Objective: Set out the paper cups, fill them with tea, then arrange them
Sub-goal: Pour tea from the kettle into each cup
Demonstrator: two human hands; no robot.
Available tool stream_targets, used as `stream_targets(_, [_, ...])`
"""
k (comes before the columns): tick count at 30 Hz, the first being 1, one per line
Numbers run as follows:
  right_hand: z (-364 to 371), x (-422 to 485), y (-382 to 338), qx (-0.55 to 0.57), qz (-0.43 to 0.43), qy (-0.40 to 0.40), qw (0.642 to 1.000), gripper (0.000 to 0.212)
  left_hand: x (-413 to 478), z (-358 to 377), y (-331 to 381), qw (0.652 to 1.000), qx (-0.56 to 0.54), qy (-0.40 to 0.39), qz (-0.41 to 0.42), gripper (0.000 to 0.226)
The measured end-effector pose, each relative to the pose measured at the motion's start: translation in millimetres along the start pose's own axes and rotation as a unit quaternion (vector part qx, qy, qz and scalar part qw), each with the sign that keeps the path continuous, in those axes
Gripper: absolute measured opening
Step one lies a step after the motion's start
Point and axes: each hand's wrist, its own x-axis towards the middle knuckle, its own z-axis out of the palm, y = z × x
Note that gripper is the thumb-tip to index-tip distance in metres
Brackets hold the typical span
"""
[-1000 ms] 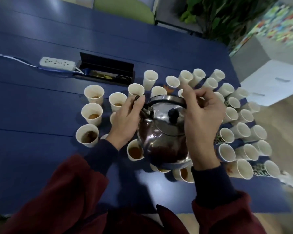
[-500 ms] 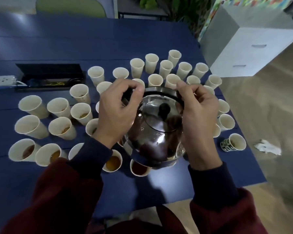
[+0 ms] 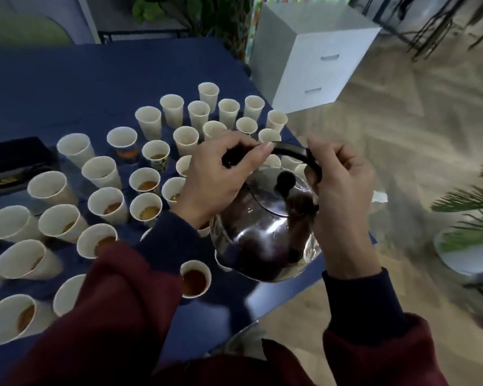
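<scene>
Paper cups (image 3: 108,201) stand upright across the blue surface (image 3: 95,87). Those at left hold tea; the far ones look empty. They are probably light and easily crushed, so grip each by its wall. Left hand (image 3: 215,174): fingers curled round the black handle (image 3: 290,149). The steel kettle (image 3: 262,240) hangs above the near cups; it is likely heavy and slick, so carry it by the handle only. Right hand (image 3: 343,190): fingers clamped on the handle's right end.
</scene>
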Motion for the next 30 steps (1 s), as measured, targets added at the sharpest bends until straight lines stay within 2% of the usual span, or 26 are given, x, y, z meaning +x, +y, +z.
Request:
stream_targets(5, [-22, 9, -6, 0.009, -0.001, 0.026, 1.0, 0.037, 9, 27, 3, 0.999, -0.037, 0.007, 0.001, 0.034])
stream_targets(10, [-48, 32, -4, 0.014, 0.009, 0.025, 1.0, 0.036, 18, 57, 3, 1.0, -0.027, 0.004, -0.005, 0.029])
stream_targets(18, [-115, 114, -4, 0.002, 0.017, -0.049, 0.999, 0.032, 54, 142, 7, 1.0, -0.014, 0.017, -0.013, 0.03])
stream_targets(24, [-168, 182, -16, -0.014, 0.024, -0.093, 0.995, 0.021, 82, 215, 17, 0.998, 0.002, 0.053, -0.019, 0.022])
stream_targets(27, [-186, 204, -17, -0.018, 0.03, -0.106, 0.994, 0.02, 89, 237, 21, 0.998, 0.016, 0.055, -0.028, 0.026])
stream_targets(30, [-198, 220, -15, -0.02, 0.036, -0.119, 0.992, 0.022, 96, 247, 23, 0.998, 0.019, 0.041, -0.035, 0.02])
